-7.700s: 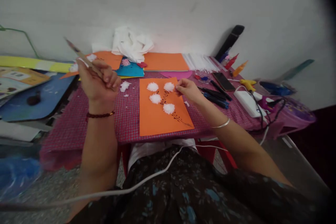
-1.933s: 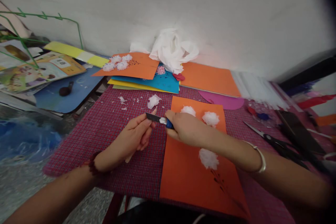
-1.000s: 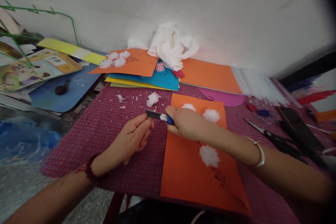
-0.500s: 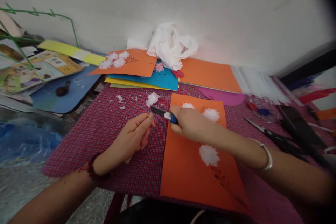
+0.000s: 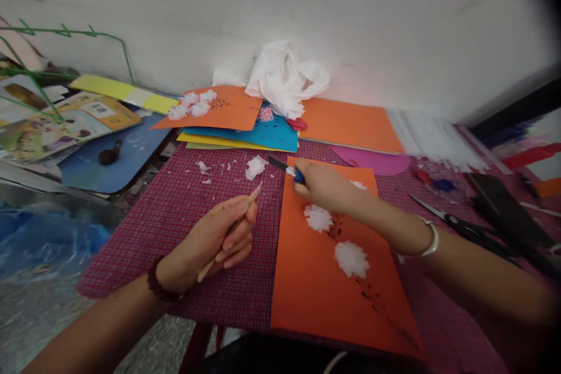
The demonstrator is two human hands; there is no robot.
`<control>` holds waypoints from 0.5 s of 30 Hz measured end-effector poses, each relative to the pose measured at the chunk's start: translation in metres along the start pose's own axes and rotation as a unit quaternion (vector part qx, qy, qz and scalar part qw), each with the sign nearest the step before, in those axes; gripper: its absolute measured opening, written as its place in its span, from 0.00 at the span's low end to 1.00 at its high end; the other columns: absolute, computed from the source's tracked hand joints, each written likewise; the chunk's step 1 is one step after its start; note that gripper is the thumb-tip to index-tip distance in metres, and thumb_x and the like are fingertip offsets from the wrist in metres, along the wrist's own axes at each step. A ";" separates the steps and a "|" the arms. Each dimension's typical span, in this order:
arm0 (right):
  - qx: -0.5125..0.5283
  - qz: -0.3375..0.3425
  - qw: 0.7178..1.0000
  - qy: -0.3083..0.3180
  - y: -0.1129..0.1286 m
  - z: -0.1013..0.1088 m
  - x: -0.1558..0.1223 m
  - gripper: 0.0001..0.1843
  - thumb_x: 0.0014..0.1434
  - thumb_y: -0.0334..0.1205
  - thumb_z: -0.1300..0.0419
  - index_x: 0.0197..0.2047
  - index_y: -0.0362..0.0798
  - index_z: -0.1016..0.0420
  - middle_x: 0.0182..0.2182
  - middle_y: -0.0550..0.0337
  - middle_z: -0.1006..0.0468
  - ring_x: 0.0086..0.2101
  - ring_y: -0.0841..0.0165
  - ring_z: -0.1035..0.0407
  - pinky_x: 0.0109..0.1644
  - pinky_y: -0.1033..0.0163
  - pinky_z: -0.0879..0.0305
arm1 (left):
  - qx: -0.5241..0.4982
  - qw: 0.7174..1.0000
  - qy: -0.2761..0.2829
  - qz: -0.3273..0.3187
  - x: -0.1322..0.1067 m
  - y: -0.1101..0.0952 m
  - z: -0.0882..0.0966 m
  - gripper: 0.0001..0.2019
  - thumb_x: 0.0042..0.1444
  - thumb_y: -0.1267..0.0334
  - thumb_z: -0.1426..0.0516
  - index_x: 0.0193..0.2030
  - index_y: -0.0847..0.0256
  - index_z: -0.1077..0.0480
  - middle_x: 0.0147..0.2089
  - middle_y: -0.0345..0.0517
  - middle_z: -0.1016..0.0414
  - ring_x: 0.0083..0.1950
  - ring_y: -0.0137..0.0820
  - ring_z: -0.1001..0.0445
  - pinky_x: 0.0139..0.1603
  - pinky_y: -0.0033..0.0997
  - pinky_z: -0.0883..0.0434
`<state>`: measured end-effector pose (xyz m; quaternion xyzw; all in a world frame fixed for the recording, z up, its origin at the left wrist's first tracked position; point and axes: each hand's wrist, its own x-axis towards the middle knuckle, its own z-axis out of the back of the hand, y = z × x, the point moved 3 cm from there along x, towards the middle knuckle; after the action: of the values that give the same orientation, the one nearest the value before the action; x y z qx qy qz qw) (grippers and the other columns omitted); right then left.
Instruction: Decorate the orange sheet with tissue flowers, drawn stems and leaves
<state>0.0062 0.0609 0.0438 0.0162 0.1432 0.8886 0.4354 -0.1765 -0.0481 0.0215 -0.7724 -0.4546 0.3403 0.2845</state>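
A thin wooden stick (image 5: 254, 194) with a pointed tip is pinched in my left hand (image 5: 225, 234), and its blunt end shows below the fingers. My right hand (image 5: 322, 184) grips a utility knife (image 5: 284, 168) with a blue handle, its dark blade out and a short way up and right of the stick's tip, apart from it. Just beyond the stick lies a white crumpled paper tuft (image 5: 255, 167), with small white scraps beside it. Under my right hand is an orange sheet (image 5: 315, 280) bearing several white paper flowers (image 5: 352, 259) and dark painted twigs.
Scissors (image 5: 460, 225) lie on the checked tablecloth (image 5: 175, 216) to the right. Along the wall are a stack of coloured sheets (image 5: 245, 139), white crumpled cloth or paper (image 5: 284, 79) and an orange pad (image 5: 350, 123). Books (image 5: 87, 123) and a green wire rack (image 5: 125, 58) stand left.
My right hand has drawn the knife up and right, off the stick's tip. My left hand has turned slightly, showing more of the stick.
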 end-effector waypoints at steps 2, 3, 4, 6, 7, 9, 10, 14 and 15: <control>-0.002 -0.016 1.000 -0.014 -0.002 0.005 -0.001 0.04 0.60 0.37 0.50 0.39 0.47 0.36 0.28 0.57 0.27 0.24 0.71 0.45 0.29 0.64 0.54 | 0.001 1.000 -0.012 -0.014 0.000 -0.002 0.002 0.15 0.69 0.57 0.49 0.32 0.59 0.32 0.13 0.27 0.51 0.12 0.20 0.61 0.10 0.15 0.44; -0.004 -0.013 1.000 -0.014 0.001 0.007 -0.003 0.05 0.60 0.37 0.49 0.39 0.47 0.36 0.27 0.58 0.28 0.23 0.71 0.45 0.29 0.64 0.54 | 0.004 0.999 -0.024 -0.023 0.001 -0.003 0.003 0.15 0.70 0.56 0.50 0.32 0.59 0.33 0.13 0.27 0.50 0.12 0.20 0.61 0.10 0.15 0.43; -0.007 -0.006 1.000 -0.008 0.008 0.008 -0.006 0.05 0.60 0.38 0.49 0.39 0.47 0.36 0.27 0.58 0.28 0.23 0.71 0.45 0.28 0.64 0.55 | 0.009 0.999 -0.036 -0.030 0.003 -0.004 0.004 0.16 0.71 0.56 0.51 0.32 0.59 0.34 0.14 0.27 0.50 0.12 0.20 0.61 0.10 0.15 0.43; -0.007 0.018 1.000 0.015 0.025 0.007 -0.013 0.06 0.61 0.39 0.49 0.40 0.47 0.36 0.26 0.58 0.27 0.22 0.71 0.45 0.28 0.64 0.56 | 0.016 0.998 -0.050 -0.031 0.005 -0.005 0.004 0.17 0.71 0.55 0.52 0.31 0.59 0.36 0.15 0.28 0.47 0.12 0.19 0.61 0.10 0.15 0.42; -0.006 0.034 0.999 0.028 0.034 0.006 -0.015 0.06 0.61 0.39 0.49 0.40 0.47 0.35 0.27 0.58 0.26 0.22 0.70 0.43 0.27 0.64 0.56 | 0.019 0.998 -0.055 -0.028 0.006 -0.004 0.004 0.17 0.70 0.55 0.51 0.30 0.59 0.37 0.15 0.28 0.46 0.12 0.19 0.60 0.10 0.16 0.41; -0.005 0.066 0.997 0.046 0.049 0.001 -0.018 0.07 0.62 0.40 0.48 0.42 0.47 0.35 0.28 0.56 0.23 0.24 0.69 0.38 0.27 0.63 0.56 | 0.025 0.998 -0.060 -0.021 0.008 -0.003 0.003 0.18 0.69 0.55 0.49 0.27 0.59 0.40 0.16 0.29 0.44 0.11 0.18 0.58 0.11 0.16 0.40; -0.006 0.079 0.996 0.050 0.053 -0.002 -0.018 0.08 0.62 0.40 0.48 0.42 0.47 0.35 0.29 0.55 0.22 0.25 0.69 0.36 0.27 0.63 0.55 | 0.025 0.998 -0.060 -0.020 0.008 -0.002 0.003 0.18 0.68 0.55 0.48 0.26 0.59 0.41 0.15 0.29 0.44 0.11 0.18 0.58 0.11 0.16 0.40; -0.023 0.099 0.994 0.042 0.055 -0.009 -0.013 0.09 0.63 0.40 0.48 0.44 0.46 0.35 0.31 0.53 0.21 0.27 0.67 0.32 0.28 0.63 0.54 | 0.007 0.999 -0.040 0.002 0.008 0.003 0.003 0.18 0.66 0.57 0.47 0.24 0.59 0.43 0.14 0.29 0.47 0.11 0.18 0.58 0.10 0.16 0.43; -0.028 0.095 0.994 0.040 0.053 -0.009 -0.013 0.09 0.63 0.40 0.48 0.44 0.46 0.35 0.31 0.53 0.21 0.26 0.68 0.32 0.28 0.63 0.54 | 0.002 0.999 -0.035 0.009 0.008 0.003 0.003 0.19 0.66 0.57 0.47 0.24 0.59 0.44 0.14 0.29 0.47 0.11 0.18 0.59 0.10 0.16 0.44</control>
<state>-0.0284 0.0179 0.0502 -0.0186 0.1332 0.9296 0.3431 -0.1741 -0.0424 0.0154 -0.7636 -0.4563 0.3710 0.2667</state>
